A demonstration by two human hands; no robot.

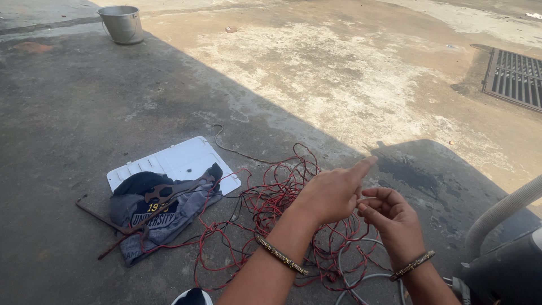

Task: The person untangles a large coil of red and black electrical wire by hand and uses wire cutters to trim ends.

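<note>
— What were the hands doing?

— Both met at centre right of the frame. The left hand (333,195) was loosely curled with its forefinger stretched out toward the upper right. The right hand (389,217) sat just beside it, fingers curled inward and pressed together; whether they pinched a strand I could not tell. Each wrist wore a beaded bracelet (281,256).

— And under them?

— A tangle of red and black wire (265,206) lay spread on the concrete ground (84,113), directly below and to the left of the hands, with a grey cable (353,279) looping at the bottom.

— Further out?

— Left of the wire lay a dark grey shirt (161,214) partly on a white plastic panel (180,161), rusty metal rods (107,223) across it. A pale hose (499,212) curved at the right edge, a metal bucket (121,24) stood upper left, a drain grate (515,78) upper right.
</note>
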